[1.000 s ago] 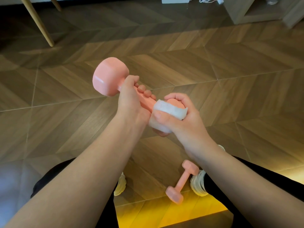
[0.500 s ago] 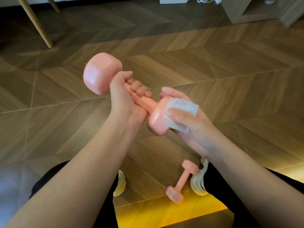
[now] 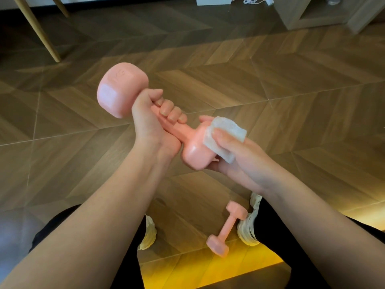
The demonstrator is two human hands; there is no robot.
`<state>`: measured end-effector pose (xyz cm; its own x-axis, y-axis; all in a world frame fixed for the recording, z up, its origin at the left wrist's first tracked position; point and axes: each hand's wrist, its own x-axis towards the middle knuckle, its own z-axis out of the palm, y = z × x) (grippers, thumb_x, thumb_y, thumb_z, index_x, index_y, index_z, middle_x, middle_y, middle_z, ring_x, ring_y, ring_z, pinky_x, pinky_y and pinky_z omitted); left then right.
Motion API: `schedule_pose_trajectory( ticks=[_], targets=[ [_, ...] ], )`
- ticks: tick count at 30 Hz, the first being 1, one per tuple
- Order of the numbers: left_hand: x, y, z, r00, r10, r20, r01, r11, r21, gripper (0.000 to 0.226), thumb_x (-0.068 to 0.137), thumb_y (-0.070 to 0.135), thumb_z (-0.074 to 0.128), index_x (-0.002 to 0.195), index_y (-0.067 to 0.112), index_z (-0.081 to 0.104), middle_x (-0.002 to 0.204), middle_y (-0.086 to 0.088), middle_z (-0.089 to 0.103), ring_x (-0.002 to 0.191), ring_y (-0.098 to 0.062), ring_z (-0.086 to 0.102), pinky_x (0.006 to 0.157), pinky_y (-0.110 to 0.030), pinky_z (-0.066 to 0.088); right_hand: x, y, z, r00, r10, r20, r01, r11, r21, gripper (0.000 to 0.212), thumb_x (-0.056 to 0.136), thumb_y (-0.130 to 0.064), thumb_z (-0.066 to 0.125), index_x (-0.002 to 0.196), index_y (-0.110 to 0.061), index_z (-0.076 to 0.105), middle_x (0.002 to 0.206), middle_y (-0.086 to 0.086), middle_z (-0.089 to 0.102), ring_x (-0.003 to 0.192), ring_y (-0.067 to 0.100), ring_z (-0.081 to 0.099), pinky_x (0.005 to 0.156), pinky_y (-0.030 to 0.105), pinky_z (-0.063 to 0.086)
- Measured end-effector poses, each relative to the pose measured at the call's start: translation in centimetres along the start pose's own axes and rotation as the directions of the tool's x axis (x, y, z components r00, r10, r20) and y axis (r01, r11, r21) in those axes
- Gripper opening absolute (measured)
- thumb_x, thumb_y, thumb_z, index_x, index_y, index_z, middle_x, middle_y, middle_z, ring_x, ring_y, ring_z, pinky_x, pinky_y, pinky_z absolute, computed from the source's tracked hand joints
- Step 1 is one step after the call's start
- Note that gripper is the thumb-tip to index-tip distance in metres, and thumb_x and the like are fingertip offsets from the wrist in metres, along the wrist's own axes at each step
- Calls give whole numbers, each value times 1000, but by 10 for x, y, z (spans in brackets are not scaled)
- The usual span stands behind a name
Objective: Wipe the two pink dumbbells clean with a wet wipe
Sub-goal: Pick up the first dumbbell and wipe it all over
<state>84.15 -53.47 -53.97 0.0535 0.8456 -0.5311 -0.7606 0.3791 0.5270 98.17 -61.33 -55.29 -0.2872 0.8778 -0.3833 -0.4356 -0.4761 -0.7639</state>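
- Pink dumbbell [image 3: 183,132] is up in the air in front of me. It is tilted, with its far head high on the left and its near head lower on the right.
- My left hand [image 3: 152,124] is wrapped round the handle, fingers curled tight just below the far head.
- My right hand [image 3: 237,163] cups the near head from underneath. Its thumb pins a folded white wet wipe [image 3: 231,127] against that head's upper edge.
- The second dumbbell [image 3: 228,228] lies on the wooden floor [image 3: 291,101] between my feet. Its far head is right against the right shoe [image 3: 248,230], though I cannot tell whether they touch.
- The left shoe [image 3: 149,234] is well apart from it, half hidden by my forearm.
- Bare herringbone boards stretch ahead of both hands and out to either side, which gives me room to swing.
- At the far edge are a slanted wooden leg [image 3: 39,32] upper left, a pale shelf unit [image 3: 308,15] upper right, and a white cable [image 3: 250,0] at the top. All are well apart from my hands.
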Motion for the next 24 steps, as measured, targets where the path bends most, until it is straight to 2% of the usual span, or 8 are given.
schedule_pose_trajectory(
  ticks=[2,4,9,13,18,21,24],
  targets=[
    [0,4,-2,1000,3,7,-3,999,-32,36,88,15,45,55,21,32,47,7,24,38,-12,24,41,-22,30,-1,-2,-3,996,6,85,-6,1000,2,44,90,-19,59,132,-26,50,114,3,60,99,12,64,86,33,56],
    [0,5,-4,1000,2,12,-2,999,-38,36,89,16,44,55,21,32,47,8,24,39,-11,24,41,-23,29,0,-1,-3,994,-4,110,9,999,-43,51,85,-15,61,133,-28,49,114,2,55,98,11,62,85,28,55],
    [-2,5,-4,1000,9,18,-8,1000,-20,37,89,16,44,55,21,31,46,7,23,38,-12,23,41,-24,30,2,8,5,997,-77,-17,71,974,-213,58,70,-16,77,121,-37,55,112,-1,56,98,15,59,84,31,55],
    [-3,0,-1,1000,-1,20,1,1000,19,36,88,15,44,55,21,31,47,6,24,39,-13,23,42,-23,31,5,15,12,977,-147,-152,105,962,-252,52,66,-23,80,111,-35,57,104,-4,60,87,8,64,70,29,58],
    [-2,-7,2,999,-28,18,27,999,31,34,88,15,43,58,21,28,49,6,22,42,-14,22,44,-24,29,6,16,11,948,-166,-270,113,974,-198,38,72,-34,75,107,-29,61,89,-9,71,80,8,69,64,28,57],
    [-2,-9,3,999,-29,26,28,998,55,33,87,15,43,58,22,29,49,6,23,41,-14,22,44,-24,29,4,17,10,949,-151,-275,99,976,-195,30,80,-42,65,107,-29,63,85,-9,70,78,7,67,67,29,56],
    [-1,-7,3,999,-34,21,33,999,33,33,88,15,43,58,21,30,48,6,23,40,-13,23,43,-24,30,1,15,7,961,-117,-249,87,988,-129,23,87,-42,55,105,-31,66,86,-7,70,80,8,67,71,35,59]
  ],
)
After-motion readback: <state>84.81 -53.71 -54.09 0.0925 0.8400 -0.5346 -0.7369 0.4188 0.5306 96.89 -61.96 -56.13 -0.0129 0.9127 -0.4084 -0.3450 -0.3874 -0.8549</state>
